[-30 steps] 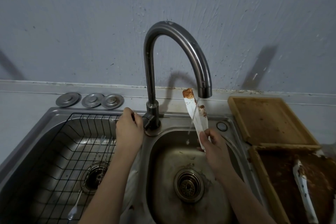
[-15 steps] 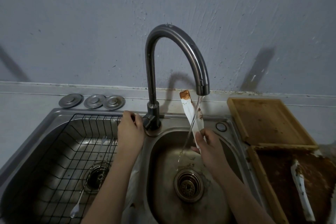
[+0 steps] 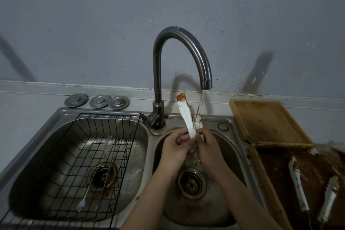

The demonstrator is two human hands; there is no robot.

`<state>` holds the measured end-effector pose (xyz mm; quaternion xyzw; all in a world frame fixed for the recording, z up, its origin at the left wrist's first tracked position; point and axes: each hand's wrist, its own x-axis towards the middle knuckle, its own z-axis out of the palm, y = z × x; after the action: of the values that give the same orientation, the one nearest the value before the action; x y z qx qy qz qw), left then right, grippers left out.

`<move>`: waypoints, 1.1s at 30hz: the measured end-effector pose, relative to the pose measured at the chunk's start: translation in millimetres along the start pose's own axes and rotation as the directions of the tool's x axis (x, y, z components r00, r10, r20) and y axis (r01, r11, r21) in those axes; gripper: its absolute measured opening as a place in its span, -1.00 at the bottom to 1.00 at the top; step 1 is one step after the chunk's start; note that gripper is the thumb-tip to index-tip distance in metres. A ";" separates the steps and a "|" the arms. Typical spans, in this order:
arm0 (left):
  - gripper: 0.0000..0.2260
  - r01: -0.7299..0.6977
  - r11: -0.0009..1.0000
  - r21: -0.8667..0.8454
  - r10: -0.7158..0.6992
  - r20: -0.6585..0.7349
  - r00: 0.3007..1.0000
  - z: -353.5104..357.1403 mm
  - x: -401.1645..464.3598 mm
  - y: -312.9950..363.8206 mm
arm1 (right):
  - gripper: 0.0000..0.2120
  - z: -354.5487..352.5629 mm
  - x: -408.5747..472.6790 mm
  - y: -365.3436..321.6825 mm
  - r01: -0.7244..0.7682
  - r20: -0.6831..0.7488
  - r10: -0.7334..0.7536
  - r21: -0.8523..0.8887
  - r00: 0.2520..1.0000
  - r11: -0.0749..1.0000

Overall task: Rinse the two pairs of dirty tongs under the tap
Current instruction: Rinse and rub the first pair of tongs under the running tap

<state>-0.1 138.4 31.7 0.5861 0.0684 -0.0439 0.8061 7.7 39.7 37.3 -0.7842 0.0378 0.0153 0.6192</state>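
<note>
A white pair of tongs (image 3: 185, 115) with brown sauce on its tips stands upright over the right sink basin (image 3: 225, 209). My left hand (image 3: 175, 150) and my right hand (image 3: 209, 152) both grip its lower end. Water (image 3: 200, 105) runs slantwise from the curved tap (image 3: 186, 43) onto the right arm of the tongs. A second dirty white pair of tongs (image 3: 298, 185) lies in the sauce-smeared wooden tray (image 3: 268, 186) at the right.
The left basin (image 3: 33, 164) holds a black wire rack (image 3: 119, 157) with a fork and a spoon in it. Three metal drain plugs (image 3: 97, 101) lie behind it. An empty wooden tray (image 3: 268, 119) sits at the back right. The tap lever (image 3: 147, 117) points left.
My left hand has left the tap lever and joined the right hand on the tongs. The water stream has grown stronger and now strikes the tongs.
</note>
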 end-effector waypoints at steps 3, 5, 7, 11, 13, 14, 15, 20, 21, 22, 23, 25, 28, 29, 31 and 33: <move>-0.77 0.114 0.989 -0.090 -0.117 -0.030 0.993 1.9 -1.5 -5.5 | -0.82 -2.8 -5.9 2.9 -0.009 0.007 0.009 0.004 1.000 1.000; -0.80 0.136 0.988 -0.079 -0.141 -0.070 0.987 4.0 -2.8 -5.3 | -0.79 -4.4 -9.1 2.6 -0.002 0.011 0.002 -0.001 1.000 1.000; -0.83 0.151 0.986 -0.070 -0.158 -0.114 0.981 6.5 -1.8 -4.7 | -0.78 -4.8 -9.6 2.9 0.009 0.001 -0.009 -0.035 1.000 0.999; -0.73 0.146 0.988 0.059 -0.135 -0.159 0.978 8.7 -0.8 -1.3 | -0.78 -4.2 -7.5 5.0 0.013 0.014 -0.012 -0.081 1.000 0.997; -0.74 0.119 0.986 0.118 -0.107 -0.107 0.989 10.6 -1.7 -1.8 | -0.80 -8.6 -3.4 7.7 -0.006 0.001 0.006 -0.105 1.000 0.994; -0.78 0.125 0.984 0.127 -0.116 -0.073 0.991 12.3 -1.6 -2.4 | -0.80 -11.9 -0.9 9.4 -0.013 -0.001 0.013 -0.130 1.000 0.991; -0.81 0.137 0.982 0.133 -0.132 -0.046 0.990 13.0 -1.7 -3.3 | -0.79 -14.8 1.2 11.9 -0.021 0.001 0.022 -0.152 1.000 0.988; -0.83 0.148 0.969 0.196 -0.155 0.020 0.988 9.1 4.0 -5.3 | -0.52 -16.4 11.2 16.8 -0.071 0.090 0.106 -0.325 0.990 0.943; -0.83 0.144 0.962 0.233 -0.155 0.030 0.988 7.0 4.8 -5.1 | -0.45 -14.6 13.0 15.9 -0.073 0.117 0.125 -0.370 0.985 0.926; -0.83 0.141 0.954 0.266 -0.157 0.036 0.987 3.9 7.0 -6.6 | -0.40 -12.9 15.2 14.7 -0.078 0.137 0.142 -0.392 0.980 0.917; -0.84 0.142 0.949 0.281 -0.160 0.044 0.986 0.6 8.8 -7.5 | -0.37 -11.1 16.9 13.3 -0.081 0.146 0.153 -0.407 0.977 0.910; -0.88 0.164 0.949 0.269 -0.187 0.062 0.980 -5.7 11.0 -8.9 | -0.42 -7.7 19.2 10.6 -0.080 0.147 0.154 -0.419 0.977 0.905; -0.79 0.216 0.959 0.185 -0.229 0.054 0.972 -10.8 11.1 -9.1 | -0.50 -3.3 20.6 12.4 -0.048 0.137 0.123 -0.456 0.983 0.889; -0.75 0.230 0.964 0.134 -0.234 0.013 0.972 -12.8 11.9 -8.7 | -0.51 -2.7 20.1 14.1 -0.029 0.136 0.109 -0.490 0.985 0.871; -0.73 0.233 0.971 0.056 -0.229 -0.063 0.971 -18.5 15.8 -9.8 | -0.57 -3.7 15.8 16.2 0.012 0.160 0.092 -0.554 0.983 0.833; -0.78 0.228 0.972 0.062 -0.220 -0.119 0.968 -22.5 21.4 -13.0 | -0.62 -4.3 9.4 16.7 0.097 0.251 0.088 -0.642 0.964 0.760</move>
<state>17.7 155.9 9.1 0.6061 0.1775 -0.1044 0.7682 15.7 31.3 21.4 -0.9405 -0.0551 0.1308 0.3086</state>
